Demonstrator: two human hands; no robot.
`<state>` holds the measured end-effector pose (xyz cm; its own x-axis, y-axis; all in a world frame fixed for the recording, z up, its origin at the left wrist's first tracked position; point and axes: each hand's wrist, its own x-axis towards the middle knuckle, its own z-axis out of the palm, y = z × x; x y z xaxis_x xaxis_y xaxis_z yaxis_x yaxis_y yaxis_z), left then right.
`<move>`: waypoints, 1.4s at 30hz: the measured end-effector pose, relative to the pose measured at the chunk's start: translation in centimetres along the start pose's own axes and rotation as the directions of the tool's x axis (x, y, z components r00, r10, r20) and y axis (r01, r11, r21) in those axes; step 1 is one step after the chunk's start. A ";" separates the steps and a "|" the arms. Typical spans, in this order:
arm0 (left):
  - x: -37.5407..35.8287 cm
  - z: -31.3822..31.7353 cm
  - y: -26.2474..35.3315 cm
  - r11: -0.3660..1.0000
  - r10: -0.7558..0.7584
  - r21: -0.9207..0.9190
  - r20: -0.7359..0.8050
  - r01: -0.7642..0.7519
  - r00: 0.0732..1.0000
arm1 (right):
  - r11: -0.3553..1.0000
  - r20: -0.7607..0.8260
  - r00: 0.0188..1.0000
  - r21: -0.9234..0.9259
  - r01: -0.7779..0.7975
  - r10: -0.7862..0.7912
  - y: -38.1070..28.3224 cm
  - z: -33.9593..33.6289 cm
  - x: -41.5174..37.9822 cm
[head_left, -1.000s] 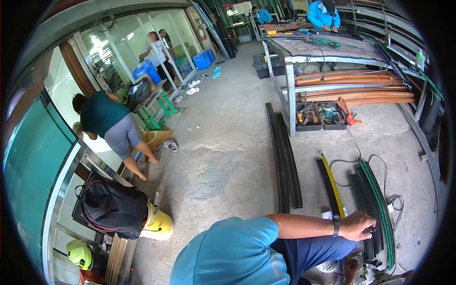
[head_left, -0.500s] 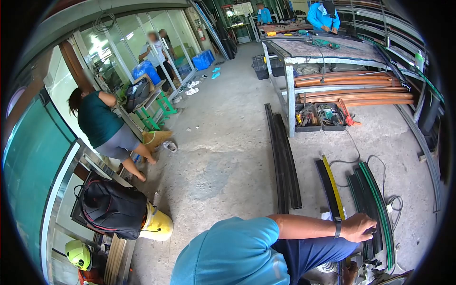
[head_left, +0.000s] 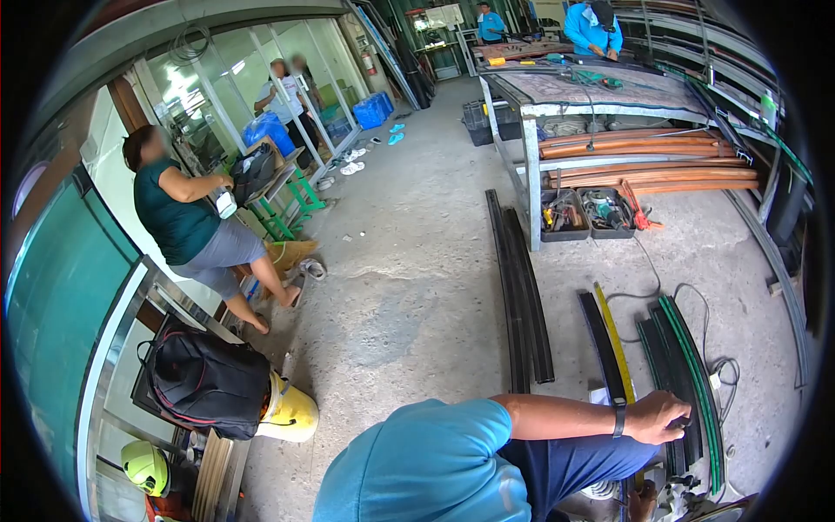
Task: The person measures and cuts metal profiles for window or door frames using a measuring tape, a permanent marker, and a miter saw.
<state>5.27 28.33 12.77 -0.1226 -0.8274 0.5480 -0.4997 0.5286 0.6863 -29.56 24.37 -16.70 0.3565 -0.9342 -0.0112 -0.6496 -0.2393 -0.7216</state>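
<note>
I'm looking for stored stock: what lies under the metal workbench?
Under the workbench, long copper-brown bars lie on its shelves, and two tool trays sit on the floor below. What's behind the bars is hidden.

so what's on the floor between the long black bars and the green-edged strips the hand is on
In the head view, between the black bars and the green-edged strips under the hand lies a dark strip with a yellow strip alongside it; otherwise bare concrete.
</note>
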 end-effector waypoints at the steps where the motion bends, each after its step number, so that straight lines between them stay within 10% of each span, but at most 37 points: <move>1: 0.0 0.0 0.0 1.000 -0.002 -0.001 0.002 0.002 1.000 | 1.000 0.014 1.000 0.000 -0.004 0.004 0.2 -0.1 0.1; 42: 0.4 -0.5 1.1 0.998 -0.051 0.034 0.063 0.049 0.997 | 0.988 -0.010 0.997 0.141 -0.070 0.072 -1.8 -0.6 -0.6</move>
<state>5.10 28.63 13.96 -0.1507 -0.8635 0.4814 -0.5339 0.4809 0.6955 -29.06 25.20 -14.98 0.3025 -0.9515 -0.0565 -0.5720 -0.1338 -0.8093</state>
